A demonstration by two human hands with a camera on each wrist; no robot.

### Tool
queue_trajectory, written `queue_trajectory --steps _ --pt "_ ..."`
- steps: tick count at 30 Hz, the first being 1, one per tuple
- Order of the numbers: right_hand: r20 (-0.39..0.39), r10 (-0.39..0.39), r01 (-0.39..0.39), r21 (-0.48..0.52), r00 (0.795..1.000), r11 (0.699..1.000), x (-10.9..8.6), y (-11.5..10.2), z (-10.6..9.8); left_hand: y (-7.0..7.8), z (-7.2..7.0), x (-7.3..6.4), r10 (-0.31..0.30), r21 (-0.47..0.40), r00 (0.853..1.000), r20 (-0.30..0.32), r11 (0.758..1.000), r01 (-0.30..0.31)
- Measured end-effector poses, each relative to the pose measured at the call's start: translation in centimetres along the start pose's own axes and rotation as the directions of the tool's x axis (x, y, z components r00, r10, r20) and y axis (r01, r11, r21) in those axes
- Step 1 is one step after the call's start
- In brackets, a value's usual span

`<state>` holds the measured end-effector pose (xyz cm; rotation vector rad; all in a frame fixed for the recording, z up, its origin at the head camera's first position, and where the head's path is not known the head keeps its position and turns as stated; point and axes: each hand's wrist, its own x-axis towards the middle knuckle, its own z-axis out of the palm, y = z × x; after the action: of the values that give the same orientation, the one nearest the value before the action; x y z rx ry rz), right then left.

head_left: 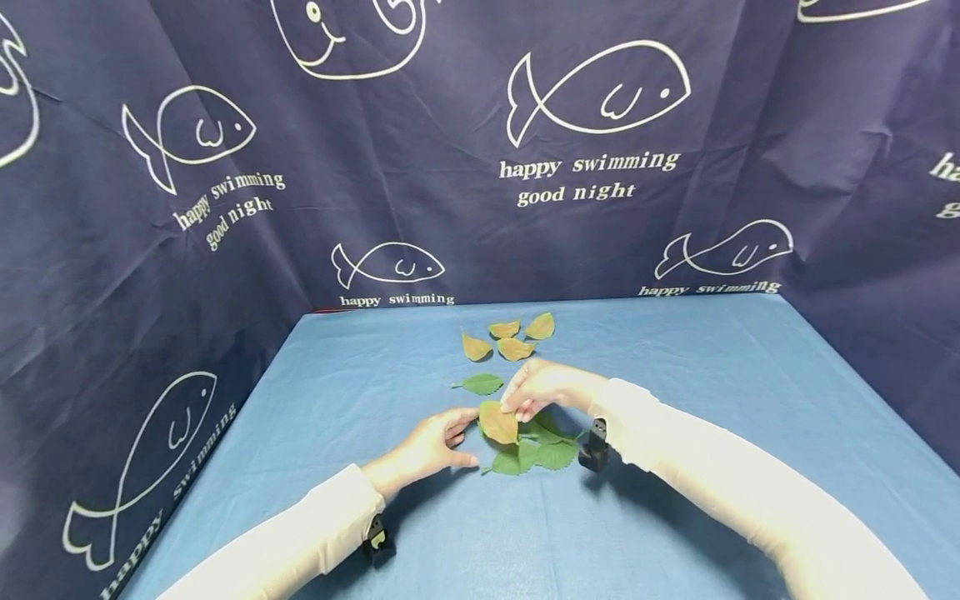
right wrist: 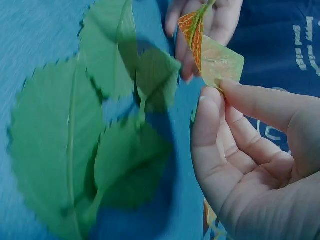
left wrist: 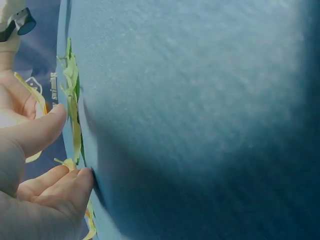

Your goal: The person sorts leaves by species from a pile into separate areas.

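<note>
My right hand (head_left: 542, 385) pinches the tip of an orange-yellow leaf (head_left: 498, 423) between thumb and index finger. In the right wrist view this leaf (right wrist: 222, 62) is raised, with an orange-red part folded toward the left. Below it, several green leaves (head_left: 555, 454) with toothed edges lie overlapping on the blue cloth; they fill the left of the right wrist view. My left hand (head_left: 433, 446) is on the left of the pile, thumb and fingers apart. Its fingertips come right to the edge of the orange-yellow leaf in the head view.
A single green leaf (head_left: 482, 383) lies just beyond the hands. Farther back, several orange-yellow leaves (head_left: 516, 348) sit in a loose group on the blue cloth (head_left: 675, 358). Dark curtains (head_left: 465, 167) with white fish drawings hang behind and at both sides.
</note>
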<state>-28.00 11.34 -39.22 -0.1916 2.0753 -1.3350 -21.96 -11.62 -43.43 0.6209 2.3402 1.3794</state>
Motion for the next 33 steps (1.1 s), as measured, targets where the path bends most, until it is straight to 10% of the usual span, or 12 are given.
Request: queue_trajectory --steps 10,33 --pt "0.015 -0.014 0.013 0.1 1.0 0.995 -0.7 2.0 -3.1 0.5 0.6 -0.1 0.012 0.061 1.0 0.023 0.998 -0.013" --pt "-0.221 0.027 0.049 0.331 0.975 0.942 -1.4 3.9 -9.7 0.7 0.5 0.2 0.001 0.165 0.999 0.038 0.986 -0.007"
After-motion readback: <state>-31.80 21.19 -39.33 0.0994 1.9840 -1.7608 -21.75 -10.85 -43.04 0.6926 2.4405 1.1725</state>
